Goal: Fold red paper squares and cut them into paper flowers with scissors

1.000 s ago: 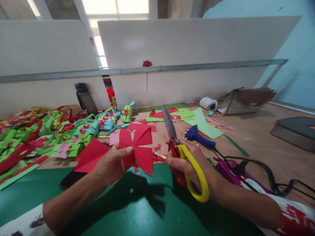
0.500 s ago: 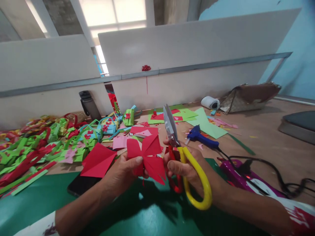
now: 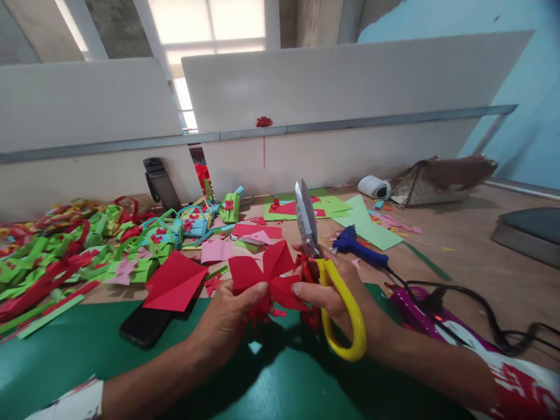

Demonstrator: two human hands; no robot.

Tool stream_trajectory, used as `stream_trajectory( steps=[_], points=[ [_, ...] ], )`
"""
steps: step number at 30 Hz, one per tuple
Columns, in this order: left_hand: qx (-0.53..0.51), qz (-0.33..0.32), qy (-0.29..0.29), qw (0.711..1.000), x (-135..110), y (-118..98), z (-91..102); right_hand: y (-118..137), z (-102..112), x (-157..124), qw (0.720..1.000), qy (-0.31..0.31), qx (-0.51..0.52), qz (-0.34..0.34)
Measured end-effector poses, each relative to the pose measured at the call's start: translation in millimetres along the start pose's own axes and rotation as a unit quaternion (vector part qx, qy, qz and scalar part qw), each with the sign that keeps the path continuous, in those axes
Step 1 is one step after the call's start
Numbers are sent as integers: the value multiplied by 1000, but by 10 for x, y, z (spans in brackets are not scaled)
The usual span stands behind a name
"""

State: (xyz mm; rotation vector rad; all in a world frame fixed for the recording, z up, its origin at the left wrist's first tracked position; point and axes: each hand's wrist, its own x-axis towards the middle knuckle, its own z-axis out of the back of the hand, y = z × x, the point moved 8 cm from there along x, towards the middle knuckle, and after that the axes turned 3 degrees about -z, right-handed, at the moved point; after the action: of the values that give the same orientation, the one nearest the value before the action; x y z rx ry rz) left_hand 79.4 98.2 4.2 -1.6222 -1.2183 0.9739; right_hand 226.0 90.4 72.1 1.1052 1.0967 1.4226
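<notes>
Between my hands is a red paper flower (image 3: 275, 265) with several wide petals, held above the green mat. My left hand (image 3: 238, 306) pinches its lower left part, thumb on top near the centre. Scissors (image 3: 345, 309) with one yellow and one red handle sit in my right hand (image 3: 335, 291), blades pointing up and away, nearly closed. My right thumb touches the flower's right petal. A folded red paper square (image 3: 175, 281) lies to the left, partly over a black phone (image 3: 144, 325).
Finished green and blue paper baskets (image 3: 135, 265) pile up at the left. A dark bottle (image 3: 161, 184) stands behind them. On the right lie a blue glue gun (image 3: 359, 246), a purple power strip (image 3: 420, 312) with cables, and a handbag (image 3: 444, 179). Paper sheets (image 3: 371, 224) are scattered at the back.
The flower has turned and moved slightly right, closer to my right hand. My right thumb now reaches its right petal, and the scissors have shifted a little with that hand.
</notes>
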Motion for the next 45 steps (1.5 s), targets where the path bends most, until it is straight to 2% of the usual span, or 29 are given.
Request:
stream_trajectory(
  steps=[3, 7, 10, 12, 16, 19, 24, 29, 35, 39, 45],
  points=[
    [-7, 8, 27, 1000, -24, -1, -36, 63, 22, 0, 999, 9, -39, 18],
    [-68, 50, 119, 989, -57, -34, -97, 129, -4, 28, 995, 63, -73, 18],
    [-96, 80, 135, 983, -34, -98, -12, 171, -35, 70, 991, 100, -92, 15],
    [-79, 88, 147, 982, -5, -142, 35, 175, -66, 97, 987, 126, -97, 4],
    [-1, 103, 205, 973, 6, -135, 5, 161, -153, 122, 978, 180, -97, -27],
    [75, 105, 199, 971, 10, -78, 15, 190, -224, 146, 971, 212, -106, -29],
    [138, 106, 151, 973, 8, -65, 51, 268, -298, 250, 962, 217, -164, 9],
    [96, 130, 123, 979, 7, -49, 70, 258, -384, 295, 956, 241, -170, -6],
    [58, 129, 135, 981, 30, 3, 83, 273, -446, 303, 952, 261, -158, -9],
    [73, 118, 121, 983, 52, 6, 117, 283, -454, 324, 955, 254, -153, -5],
    [75, 90, 138, 983, 56, -58, 85, 289, -427, 395, 967, 221, -126, 9]
  ],
)
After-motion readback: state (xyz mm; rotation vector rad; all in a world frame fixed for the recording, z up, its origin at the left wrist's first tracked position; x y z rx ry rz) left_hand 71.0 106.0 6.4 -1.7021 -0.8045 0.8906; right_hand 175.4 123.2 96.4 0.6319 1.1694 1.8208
